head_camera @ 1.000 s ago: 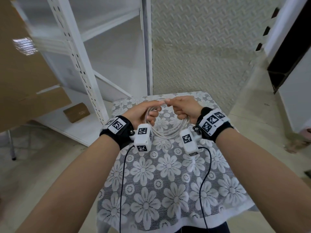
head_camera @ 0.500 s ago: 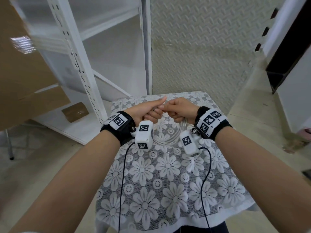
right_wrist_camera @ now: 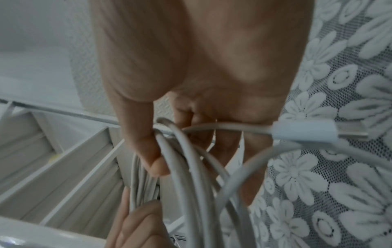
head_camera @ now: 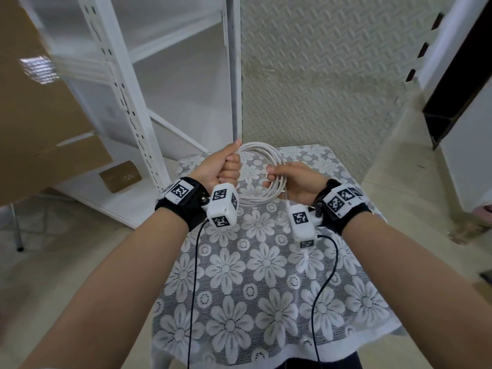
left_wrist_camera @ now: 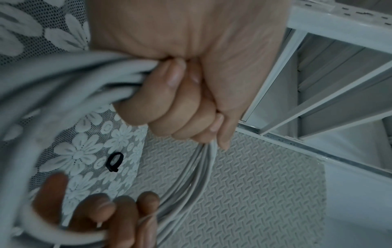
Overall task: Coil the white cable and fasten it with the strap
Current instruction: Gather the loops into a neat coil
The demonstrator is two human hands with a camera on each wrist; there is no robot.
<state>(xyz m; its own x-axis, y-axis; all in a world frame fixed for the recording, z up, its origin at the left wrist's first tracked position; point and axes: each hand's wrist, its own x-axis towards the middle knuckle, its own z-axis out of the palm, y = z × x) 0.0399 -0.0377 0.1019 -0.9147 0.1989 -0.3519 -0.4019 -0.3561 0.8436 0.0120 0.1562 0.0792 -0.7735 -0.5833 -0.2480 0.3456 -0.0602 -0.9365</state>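
The white cable [head_camera: 262, 153] is wound into a round coil of several loops, held up above the table between both hands. My left hand [head_camera: 222, 166] grips the coil's left side in a fist [left_wrist_camera: 182, 94]. My right hand [head_camera: 290, 177] holds the right side, thumb and fingers curled round the bundled strands [right_wrist_camera: 182, 159]. A white connector end [right_wrist_camera: 303, 132] sticks out beside the right palm. The black strap [left_wrist_camera: 115, 161] lies curled on the lace tablecloth, apart from both hands, seen only in the left wrist view.
A small table with a white flower-lace cloth [head_camera: 266, 288] is under the hands. White metal shelving [head_camera: 127, 102] stands at the left with a cardboard box [head_camera: 34, 115] and a small brown packet [head_camera: 121, 176]. A patterned wall panel [head_camera: 319, 75] is behind.
The hands, close together low over the table, have moved apart and lifted; the coil now stands up open between them, each hand gripping one side.
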